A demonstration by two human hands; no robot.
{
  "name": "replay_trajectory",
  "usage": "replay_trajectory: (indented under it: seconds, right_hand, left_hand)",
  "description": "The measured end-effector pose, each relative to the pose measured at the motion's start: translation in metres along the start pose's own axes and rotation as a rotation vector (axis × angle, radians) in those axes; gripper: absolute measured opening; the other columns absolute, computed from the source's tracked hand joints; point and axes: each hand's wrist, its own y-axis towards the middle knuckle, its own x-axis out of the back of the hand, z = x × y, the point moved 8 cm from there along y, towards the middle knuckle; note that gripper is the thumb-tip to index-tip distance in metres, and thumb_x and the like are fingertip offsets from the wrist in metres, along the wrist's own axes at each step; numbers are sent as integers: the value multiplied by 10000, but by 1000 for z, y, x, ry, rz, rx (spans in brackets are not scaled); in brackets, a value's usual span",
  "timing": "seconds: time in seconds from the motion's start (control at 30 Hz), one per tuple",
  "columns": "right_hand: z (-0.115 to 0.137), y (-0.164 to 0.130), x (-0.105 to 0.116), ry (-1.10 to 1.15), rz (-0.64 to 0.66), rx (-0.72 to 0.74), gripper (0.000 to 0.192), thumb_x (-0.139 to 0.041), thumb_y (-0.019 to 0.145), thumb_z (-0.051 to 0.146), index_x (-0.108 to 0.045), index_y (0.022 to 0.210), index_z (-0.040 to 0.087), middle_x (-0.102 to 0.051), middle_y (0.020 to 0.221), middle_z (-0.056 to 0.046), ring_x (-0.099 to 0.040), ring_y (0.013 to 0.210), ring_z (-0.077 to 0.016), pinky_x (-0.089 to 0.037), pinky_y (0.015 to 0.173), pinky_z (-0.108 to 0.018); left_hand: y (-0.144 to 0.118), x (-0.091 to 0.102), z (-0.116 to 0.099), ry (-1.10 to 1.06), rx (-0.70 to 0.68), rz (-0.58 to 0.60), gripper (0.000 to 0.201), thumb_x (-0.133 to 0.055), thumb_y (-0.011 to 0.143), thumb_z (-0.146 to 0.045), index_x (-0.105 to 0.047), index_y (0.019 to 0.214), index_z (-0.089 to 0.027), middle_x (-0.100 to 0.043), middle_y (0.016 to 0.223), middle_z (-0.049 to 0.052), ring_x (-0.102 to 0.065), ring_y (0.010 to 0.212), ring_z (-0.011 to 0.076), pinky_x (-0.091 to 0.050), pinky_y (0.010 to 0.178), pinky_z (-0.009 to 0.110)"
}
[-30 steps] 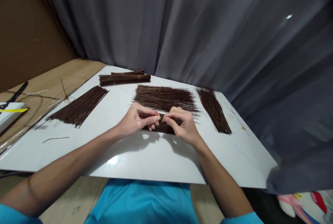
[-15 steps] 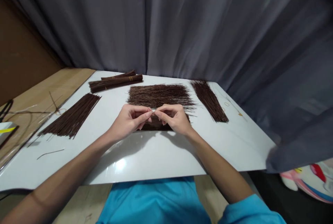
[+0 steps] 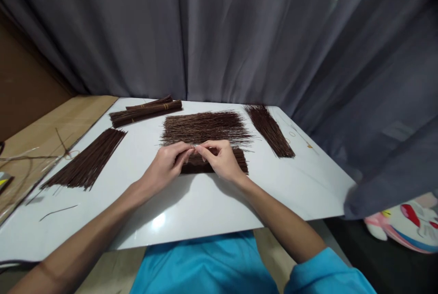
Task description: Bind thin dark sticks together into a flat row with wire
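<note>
Head view: I see both hands meeting over a small bundle of sticks (image 3: 219,162) lying on the white table (image 3: 301,184). Left hand (image 3: 166,167) and right hand (image 3: 221,159) have fingertips pinched together at something tiny; what it is, I cannot tell. Just beyond lies a loose spread of sticks (image 3: 205,126); further piles sit left (image 3: 87,162) and right (image 3: 268,130), tied bundles (image 3: 145,109) at the rear.

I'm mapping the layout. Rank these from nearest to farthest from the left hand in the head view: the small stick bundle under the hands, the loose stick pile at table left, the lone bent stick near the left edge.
From the left hand:
1. Small stick bundle, right beneath the fingers, centre.
2. Loose stick pile, off to the left.
3. Lone bent stick, far left, near the table edge.
</note>
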Motion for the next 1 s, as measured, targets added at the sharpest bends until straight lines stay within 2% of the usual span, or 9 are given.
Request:
replay_trajectory:
  seconds: [0.13, 0.23, 0.33, 0.43, 0.57, 0.7, 0.8, 0.9, 1.0]
  right_hand:
    - [2, -1, -2, -36, -18, 9, 352, -704, 1007, 504, -841, 922, 190, -786, 874, -60, -645, 755, -190, -475, 681, -307]
    - [-1, -1, -2, -98, -19, 15, 358, -698, 1012, 491, -828, 872, 188, -780, 860, -60, -643, 752, -189, -471, 684, -306]
    - [-2, -1, -3, -202, -16, 28, 329, -681, 1027, 424, -820, 845, 188, -760, 845, -50, -628, 747, -174, -449, 679, -293]
    - [-4, -3, -4, -296, -11, 27, 307, -662, 1038, 365, -815, 837, 191, -745, 834, -41, -621, 742, -168, -439, 684, -287]
    - [-5, -3, -2, -343, -6, 26, 259, -657, 1040, 311, -821, 871, 203, -772, 899, -45, -665, 806, -186, -462, 737, -290]
    - [-6, -2, 0, -371, 11, 23, 252, -627, 1060, 287, -838, 936, 226, -796, 970, -51, -701, 865, -205, -482, 782, -299]
    - [-5, -2, -3, -435, 56, 26, 245, -615, 1067, 258, -837, 966, 235, -799, 972, -51, -705, 855, -206, -485, 767, -302]
    - [-2, -4, -3, -544, 56, 57, 203, -623, 1071, 259, -817, 1018, 235, -789, 1000, -54, -708, 873, -206, -495, 789, -310]
    - [5, -6, 0, -639, 30, 130, 163, -619, 1080, 261, -779, 1087, 231, -774, 1059, -57, -711, 918, -204, -503, 836, -312]
  left_hand:
    - [-2, -4, 3, -42, 17, 1, 272, -482, 1086, -266, -615, 861, -191, -637, 754, 16, -557, 677, 165, -413, 662, 276]
    - [-3, -8, 6, -13, 3, 9, 217, -468, 1032, -157, -558, 840, -201, -601, 723, 1, -528, 651, 162, -388, 640, 273]
    - [-5, -13, 9, 99, -26, 27, 190, -468, 938, -55, -579, 874, -196, -627, 760, 8, -531, 662, 168, -368, 634, 278]
    - [-7, -19, 15, 177, -36, 46, 272, -457, 912, -22, -650, 1007, -187, -711, 906, 48, -620, 768, 201, -405, 671, 288]
    - [-9, -26, 20, 194, -36, 51, 295, -453, 1005, -96, -683, 1163, -193, -747, 1045, 79, -684, 863, 225, -467, 709, 300]
    - [-9, -31, 20, 188, -24, 44, 282, -442, 1104, -245, -651, 1291, -214, -747, 1166, 90, -716, 952, 239, -510, 758, 313]
    - [-7, -34, 27, 176, 5, 66, 286, -448, 1126, -336, -651, 1292, -222, -759, 1141, 88, -726, 906, 242, -510, 728, 318]
    - [-5, -32, 34, 156, -17, 95, 290, -441, 1122, -296, -674, 1274, -217, -772, 1109, 93, -729, 900, 245, -504, 738, 325]
    - [-2, -22, 35, 121, -22, 61, 313, -434, 1113, -251, -688, 1288, -198, -768, 1167, 110, -720, 975, 251, -500, 799, 335]
